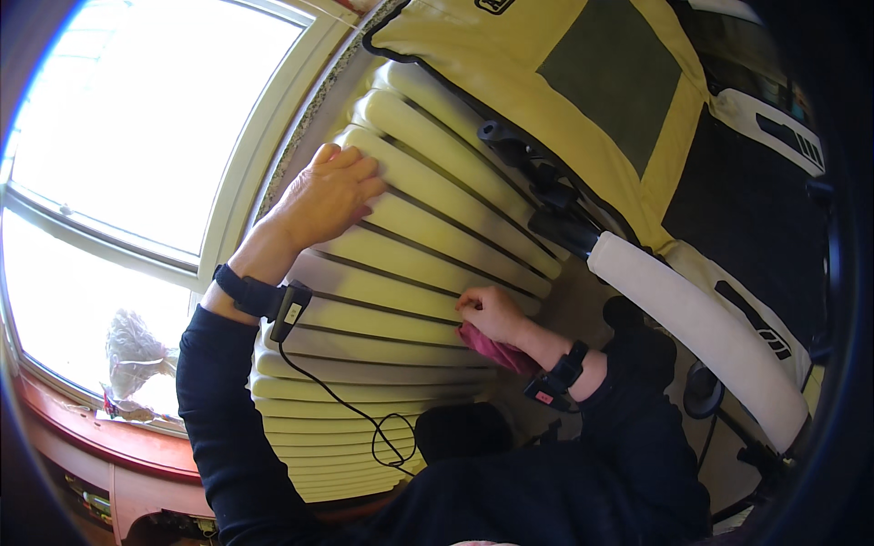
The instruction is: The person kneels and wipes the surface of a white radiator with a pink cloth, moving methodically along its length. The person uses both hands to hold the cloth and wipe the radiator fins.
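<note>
A pale yellow-green radiator with many upright sections (410,273) stands before me. My left hand (331,194) rests at the radiator's edge on the window side, its fingers bent over one section; whether something is under them is hidden. My right hand (495,314) is at the radiator's other side, thumb and fingers closed on a pink cloth (498,349) that hangs beneath the hand. Each wrist bears a dark strap with a small black device, and a thin black cable loops down from the left one.
On the left is a bright window (242,150) with a knotted plastic bag (133,355) near its sill. A reddish wooden cabinet (130,464) stands below. At right, a yellow fabric cover (526,89) and a curved white padded bar (696,334) on a black frame stand close to my right arm.
</note>
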Tool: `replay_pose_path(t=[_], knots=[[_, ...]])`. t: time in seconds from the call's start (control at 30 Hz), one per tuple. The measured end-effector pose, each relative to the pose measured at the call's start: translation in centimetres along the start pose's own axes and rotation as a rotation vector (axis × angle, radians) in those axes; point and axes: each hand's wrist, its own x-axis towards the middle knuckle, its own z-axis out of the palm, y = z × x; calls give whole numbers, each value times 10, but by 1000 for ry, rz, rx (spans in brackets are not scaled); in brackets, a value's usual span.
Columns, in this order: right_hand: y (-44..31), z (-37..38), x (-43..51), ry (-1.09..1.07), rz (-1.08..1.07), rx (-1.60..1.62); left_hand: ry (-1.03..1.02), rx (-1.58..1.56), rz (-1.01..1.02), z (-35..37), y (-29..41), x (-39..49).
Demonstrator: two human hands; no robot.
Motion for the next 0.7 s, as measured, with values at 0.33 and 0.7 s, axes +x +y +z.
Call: replay_pose_path(t=[0.33,0.7], knots=[[2,1,2,-1,2,-13,145,-88,-30,11,2,-8],[0,-1,3,-2,8,-33,218,-135,-93,12,10,-4]])
